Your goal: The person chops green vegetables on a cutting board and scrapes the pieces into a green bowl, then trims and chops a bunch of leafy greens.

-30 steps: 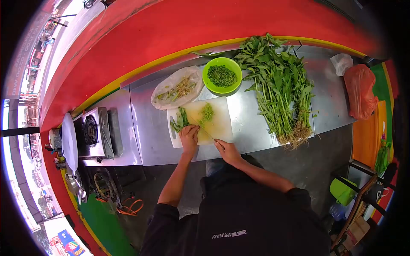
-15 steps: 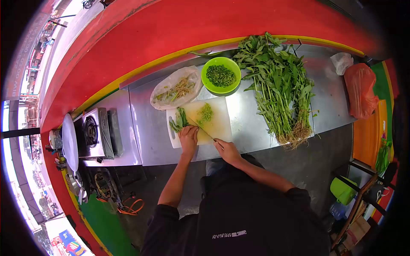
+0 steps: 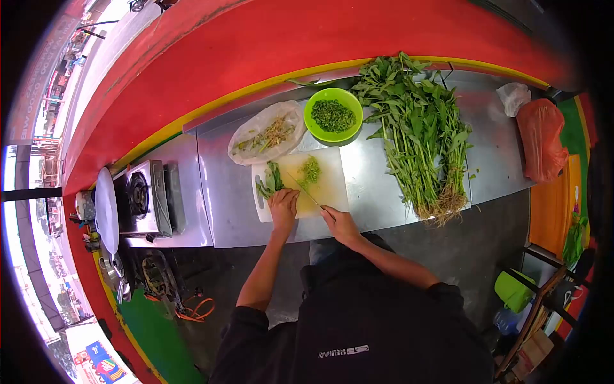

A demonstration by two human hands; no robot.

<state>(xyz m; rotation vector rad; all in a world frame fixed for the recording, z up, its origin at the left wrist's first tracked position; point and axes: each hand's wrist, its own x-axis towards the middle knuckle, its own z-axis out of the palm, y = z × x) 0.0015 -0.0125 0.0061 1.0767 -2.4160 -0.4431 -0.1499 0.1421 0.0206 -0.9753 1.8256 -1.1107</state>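
Note:
My right hand is closed around the handle of a knife, whose blade slants up and left across the white cutting board. On the board's left part, my left hand is closed on a bunch of leafy greens, with leaves sticking out beyond the fingers. A small heap of chopped greens lies beyond the blade. Behind the board stands a bright green bowl holding finely chopped dark greens. Beside it rests a clear plastic bag with roots and trimmings.
A large pile of leafy greens with roots covers the steel counter on the right. Past it sit a red plastic bag and a crumpled clear bag. At the left is a gas stove. A red wall runs behind.
The knife blade now lies tilted slightly farther left, apart from the greens' cut end. Both hands stay in nearly the same place; the whole view has shifted slightly.

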